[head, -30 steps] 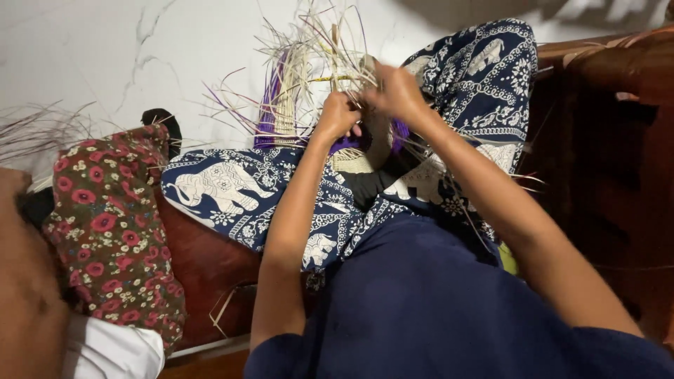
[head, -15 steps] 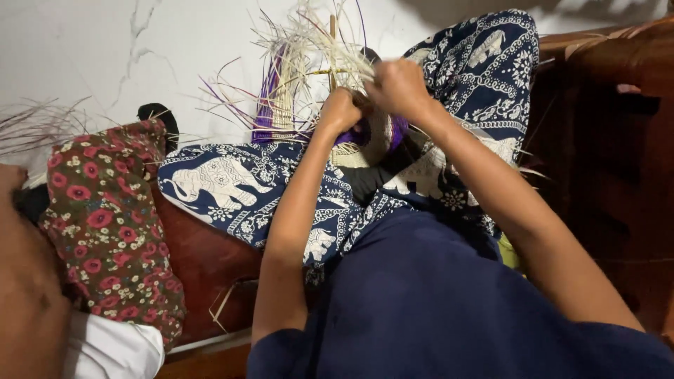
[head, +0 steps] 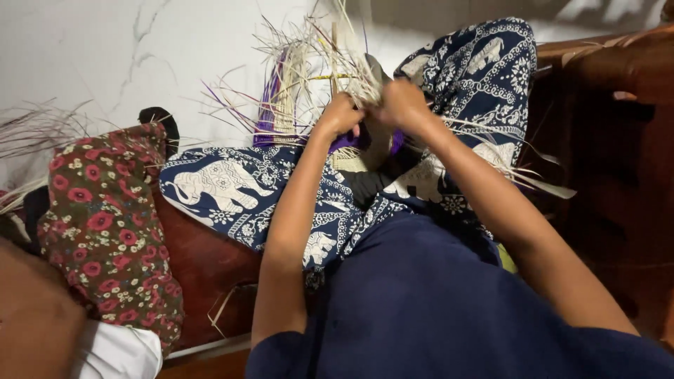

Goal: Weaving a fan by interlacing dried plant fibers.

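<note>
Basketwork [head: 302, 105] gripped between both hands, left hand [head: 339, 116] and right hand [head: 401, 105].

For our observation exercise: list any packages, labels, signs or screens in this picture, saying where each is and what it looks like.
None in view: only both hands on a woven straw piece, patterned cloth and a pale marbled wall.

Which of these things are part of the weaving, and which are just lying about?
In hand:
left hand
right hand
half-woven straw piece
purple strands

Lying about:
floral cloth
loose straw bundle
wooden bench
</note>
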